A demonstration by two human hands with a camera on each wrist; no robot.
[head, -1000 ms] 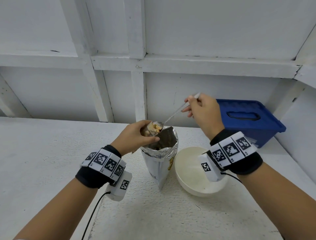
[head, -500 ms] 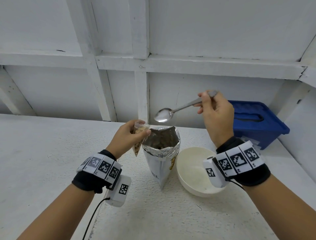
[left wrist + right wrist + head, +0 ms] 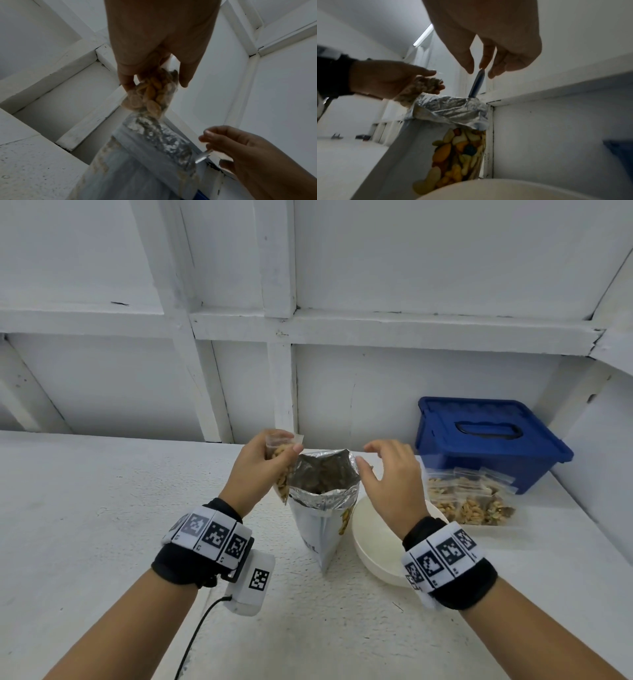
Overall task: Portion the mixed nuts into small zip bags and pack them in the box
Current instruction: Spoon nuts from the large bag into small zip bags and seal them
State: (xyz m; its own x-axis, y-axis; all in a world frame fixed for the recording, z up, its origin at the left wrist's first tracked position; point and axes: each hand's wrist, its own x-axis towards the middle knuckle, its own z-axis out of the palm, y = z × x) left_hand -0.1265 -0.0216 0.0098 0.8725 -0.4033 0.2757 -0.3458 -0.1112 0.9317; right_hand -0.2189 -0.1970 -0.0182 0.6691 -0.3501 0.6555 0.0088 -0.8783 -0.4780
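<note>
My left hand [image 3: 281, 453] pinches a small clear zip bag [image 3: 282, 474] part-filled with nuts, held at the left rim of the open foil nut pouch [image 3: 322, 508]. The left wrist view shows the bag [image 3: 150, 97] hanging from my fingers above the pouch [image 3: 154, 135]. A spoon stands in the pouch with its handle [image 3: 476, 83] sticking up. My right hand [image 3: 370, 457] hovers over the pouch's right rim. Its fingers [image 3: 479, 67] are spread loosely round the handle's tip without gripping it. The closed blue box [image 3: 489, 440] sits at the back right.
Several filled zip bags [image 3: 469, 501] lie in front of the blue box. An empty white bowl [image 3: 376, 542] sits right of the pouch, under my right wrist. A white panelled wall runs close behind the table.
My right hand brought the empty spoon down into the pouch and let go of its handle. My left hand kept holding the small bag beside the pouch.
</note>
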